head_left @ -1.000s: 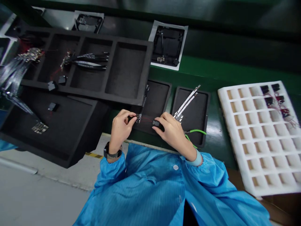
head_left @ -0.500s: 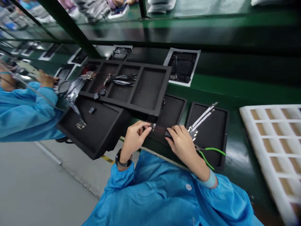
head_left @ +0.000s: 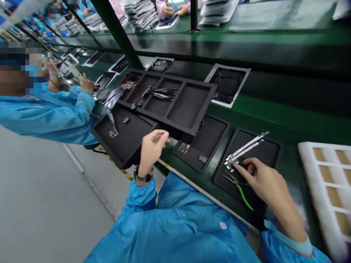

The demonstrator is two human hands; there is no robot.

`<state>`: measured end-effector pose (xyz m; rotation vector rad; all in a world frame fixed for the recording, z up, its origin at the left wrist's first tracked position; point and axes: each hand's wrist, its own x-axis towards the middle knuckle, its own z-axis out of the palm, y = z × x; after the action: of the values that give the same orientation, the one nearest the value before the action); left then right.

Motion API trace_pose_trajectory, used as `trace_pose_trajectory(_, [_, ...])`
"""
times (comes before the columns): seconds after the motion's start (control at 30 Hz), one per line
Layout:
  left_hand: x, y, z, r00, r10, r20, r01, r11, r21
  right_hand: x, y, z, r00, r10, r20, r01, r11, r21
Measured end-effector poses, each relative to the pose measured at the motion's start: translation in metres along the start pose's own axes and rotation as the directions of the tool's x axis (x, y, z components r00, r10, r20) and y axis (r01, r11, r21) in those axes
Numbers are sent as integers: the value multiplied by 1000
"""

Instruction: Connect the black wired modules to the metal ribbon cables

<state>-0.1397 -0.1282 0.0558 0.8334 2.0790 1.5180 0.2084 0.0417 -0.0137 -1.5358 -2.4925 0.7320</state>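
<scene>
My right hand [head_left: 263, 179] is over the right black tray, its thumb and index finger pinching the edge of a small circuit board [head_left: 230, 164] with white flat strips [head_left: 246, 147] running from it. Beside that hand lies a pair of green-handled pliers [head_left: 236, 181], partly covered by the fingers. My left hand [head_left: 154, 148] hovers left of the middle tray, fingers curled in, with nothing visible in them. In the middle black tray [head_left: 212, 137] lie another small circuit board [head_left: 184, 147] and a small black block [head_left: 203, 159], joined by thin red wires.
A compartmented black tray [head_left: 189, 128] holds boards and cable bundles. Below it a deeper black tray [head_left: 128, 144] has one board and a small block. A white gridded tray [head_left: 308, 160] stands right. Device housings [head_left: 229, 82] lie behind. A co-worker's blue sleeve [head_left: 55, 117] is at left.
The board and black block, held between my hands before, now lie in the middle tray. My right hand has moved right to the boards with strips; the left has drawn away. The view has shifted left.
</scene>
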Motion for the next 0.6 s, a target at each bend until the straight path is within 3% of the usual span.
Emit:
trace_pose_trajectory(0.1, [3,-7,23,971,-170,168,212,936,-281,1,-11,8,1000,-7,-20,7,1000,-1])
trace_pose_trajectory(0.23, [10,-7,45,947,-204,248,305,815,-494,1,-15,6,998,-55,32,55,998,29])
trace_pose_trajectory(0.37, [24,-4,59,948,-237,214,317,770,-554,-2,-16,5,998,-43,48,41,999,32])
trace_pose_trajectory(0.6, [28,2,66,978,-200,56,188,738,-648,-10,-21,14,998,-54,-37,51,996,-72])
